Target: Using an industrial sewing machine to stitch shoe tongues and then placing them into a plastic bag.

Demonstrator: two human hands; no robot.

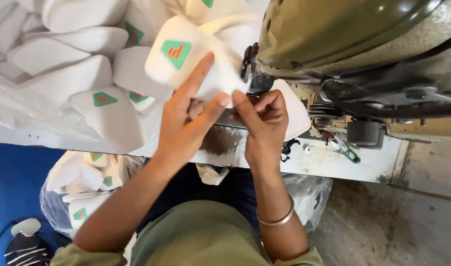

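Observation:
My left hand (186,120) grips a white padded fabric piece (196,59) that carries a green triangular patch with an orange mark (176,51). Its index finger lies stretched along the piece. My right hand (262,118) pinches the same piece at its lower edge, thumb against my left thumb. Both hands are right in front of the olive-green sewing machine (334,29), at its needle area (250,66). A metal bangle (277,219) circles my right wrist.
A heap of similar white pieces (72,64) with green patches covers the white table (334,162) at the left. A clear plastic bag (82,189) with more pieces stands on the blue floor. Small green-handled snips (346,150) lie under the machine.

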